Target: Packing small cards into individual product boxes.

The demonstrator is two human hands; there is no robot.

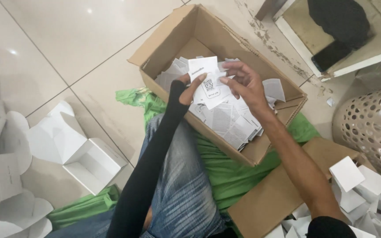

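Holding a white leaflet (208,83), both hands (243,83) above cardboard box (261,150).

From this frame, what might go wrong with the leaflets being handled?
The left hand and right hand pinch one leaflet over the cardboard box; several thin sheets may cling together. The loose pile of leaflets lies close to the box's near edge, so reaching in might push some out onto the green cloth.

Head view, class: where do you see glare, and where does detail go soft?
Head view: small glare spots on the floor tiles at upper left; soft overall, with slight blur on the left hand, the right hand and the white card they hold.
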